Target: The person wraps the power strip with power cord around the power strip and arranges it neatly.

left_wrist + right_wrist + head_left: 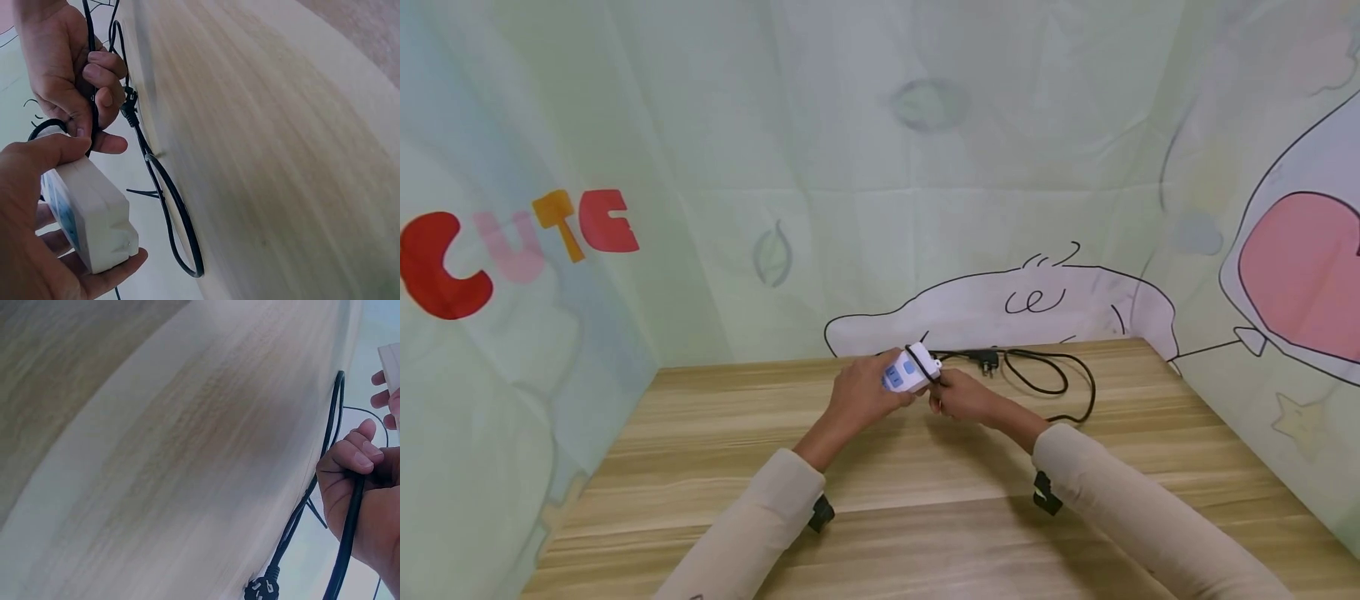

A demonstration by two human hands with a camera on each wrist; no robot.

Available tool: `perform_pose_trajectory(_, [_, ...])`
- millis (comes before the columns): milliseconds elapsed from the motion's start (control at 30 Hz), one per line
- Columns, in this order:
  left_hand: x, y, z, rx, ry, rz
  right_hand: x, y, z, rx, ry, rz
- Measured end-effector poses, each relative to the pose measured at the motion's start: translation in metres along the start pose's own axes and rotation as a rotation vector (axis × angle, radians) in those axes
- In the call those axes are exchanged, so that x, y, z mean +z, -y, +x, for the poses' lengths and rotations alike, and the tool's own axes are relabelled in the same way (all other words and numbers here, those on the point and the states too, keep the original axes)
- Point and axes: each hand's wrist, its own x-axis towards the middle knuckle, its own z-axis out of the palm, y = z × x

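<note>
A white power strip (912, 367) with blue sockets is tilted above the table, gripped by my left hand (867, 390). Its thumb lies along one side and its fingers wrap the other, as the left wrist view shows of the power strip (94, 212). The black cord (922, 363) passes across the strip's far end. My right hand (967, 397) pinches this cord close to the strip. In the right wrist view the cord (345, 550) runs through the curled fingers of the right hand (359, 481).
A black plug (985, 359) with its pins showing lies at the table's back edge. Loose loops of cord (1092, 392) spread right of it on the wooden table (925, 533). A printed cloth backdrop (850, 167) stands behind and at both sides.
</note>
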Motion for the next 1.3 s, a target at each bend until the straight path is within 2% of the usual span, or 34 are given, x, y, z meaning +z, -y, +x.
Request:
perform_pose_trajectory(233, [0.003,0.005,0.002,-0.057,-0.037,0.013,0.002,0.000,0.000,-0.054,0.000,-0.082])
perform_pose_trajectory(633, [0.004,0.004,0.002,-0.035,-0.048,0.102,-0.002,0.008,-0.005,-0.043,0.008,-0.114])
perform_pose_trajectory(900, [0.010,0.001,0.003,-0.054,-0.046,0.145,-0.002,0.008,-0.007,-0.042,-0.001,-0.156])
perform_pose_trajectory(1167, [0.013,0.001,0.004,-0.057,-0.056,0.179,-0.003,0.008,-0.010,-0.088,-0.011,-0.298])
perform_pose_trajectory(1300, [0.013,0.002,0.005,-0.040,-0.068,0.186,-0.004,0.008,-0.011,-0.093,-0.006,-0.326])
